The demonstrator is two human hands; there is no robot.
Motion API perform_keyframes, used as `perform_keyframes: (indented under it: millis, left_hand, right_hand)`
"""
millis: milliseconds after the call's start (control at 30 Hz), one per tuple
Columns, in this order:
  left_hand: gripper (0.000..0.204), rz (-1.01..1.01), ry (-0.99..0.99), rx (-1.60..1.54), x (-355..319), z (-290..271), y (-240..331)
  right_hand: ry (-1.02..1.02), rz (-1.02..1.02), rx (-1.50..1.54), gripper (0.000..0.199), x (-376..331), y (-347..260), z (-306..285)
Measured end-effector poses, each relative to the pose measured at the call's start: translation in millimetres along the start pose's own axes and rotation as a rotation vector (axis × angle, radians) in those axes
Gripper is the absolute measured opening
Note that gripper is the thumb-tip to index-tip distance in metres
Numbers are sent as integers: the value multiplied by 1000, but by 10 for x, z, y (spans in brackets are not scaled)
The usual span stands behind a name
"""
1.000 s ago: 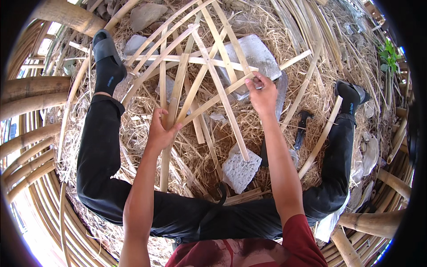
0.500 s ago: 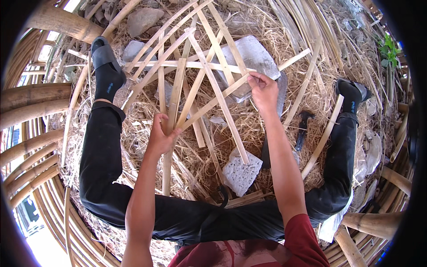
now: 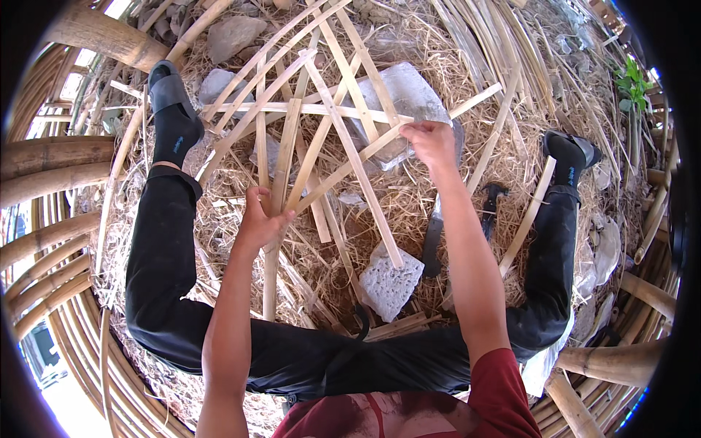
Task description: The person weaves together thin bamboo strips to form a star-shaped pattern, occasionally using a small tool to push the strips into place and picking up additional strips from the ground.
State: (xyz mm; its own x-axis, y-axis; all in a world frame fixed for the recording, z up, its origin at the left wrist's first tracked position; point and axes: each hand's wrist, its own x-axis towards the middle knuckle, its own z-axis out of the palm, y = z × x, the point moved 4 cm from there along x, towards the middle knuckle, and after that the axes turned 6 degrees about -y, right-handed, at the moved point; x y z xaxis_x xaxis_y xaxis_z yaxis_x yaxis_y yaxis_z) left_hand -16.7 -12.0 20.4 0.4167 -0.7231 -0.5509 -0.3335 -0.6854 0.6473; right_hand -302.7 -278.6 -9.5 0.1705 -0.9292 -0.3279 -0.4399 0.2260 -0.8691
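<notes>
Several pale bamboo strips cross one another in an open lattice in front of me. My right hand (image 3: 434,144) pinches one long slanting bamboo strip (image 3: 349,168) where it meets the white crosswise strip (image 3: 321,109); the far end of the slanting strip sticks out past my fingers. At the near end of the slanting strip, my left hand (image 3: 261,223) grips it with thumb and fingers, together with an upright bamboo strip (image 3: 285,160). Another slat (image 3: 358,160) runs over the slanting strip, its lower end resting by a pitted grey block (image 3: 393,283).
A flat grey stone (image 3: 409,91) lies under the lattice's far right. Right of my right forearm is a hammer (image 3: 490,212); left of it, a dark blade (image 3: 433,244). Shavings (image 3: 394,197) cover the ground. My outstretched legs flank the work; bamboo poles (image 3: 55,160) stand at the left.
My right hand's fingers have closed further around the slanting strip, and more of the blade shows beside my forearm. My left hand keeps its hold. The whole view has shifted slightly.
</notes>
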Motion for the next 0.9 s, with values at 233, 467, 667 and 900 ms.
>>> perform_keyframes:
  millis: [233,467,667,900]
  left_hand:
    - [78,-88,52,180,201,-36,238]
    - [10,931,308,324,416,791,1947]
    - [9,857,226,558,793,1301,1917]
    - [12,816,307,439,787,1381,1985]
  right_hand:
    - [16,60,-88,17,200,20,46]
    - [-120,114,55,13,164,-103,-5]
    - [-233,167,125,16,128,-143,-8]
    - [-238,160,58,17,186,-136,-118]
